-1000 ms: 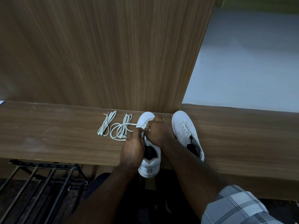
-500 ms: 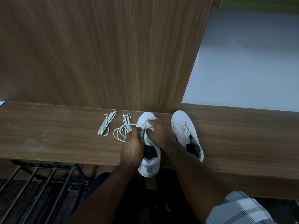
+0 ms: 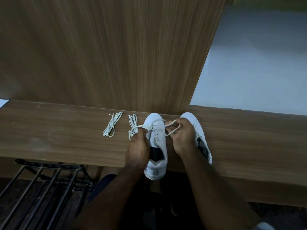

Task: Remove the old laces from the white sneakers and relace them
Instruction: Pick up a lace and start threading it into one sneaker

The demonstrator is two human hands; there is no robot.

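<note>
While both hands' fingers pinch lace, the sneaker's heel overhangs the bench edge.

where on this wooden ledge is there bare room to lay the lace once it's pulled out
Two bare patches: the long stretch of ledge left of the folded lace, and the stretch right of the right sneaker. It is crowded in the middle, where the lace bundle, the left sneaker, the left hand and the right hand sit close together.

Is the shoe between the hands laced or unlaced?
Partly laced: a lace crosses the shoe near its toe; both hands hold its ends.
</note>
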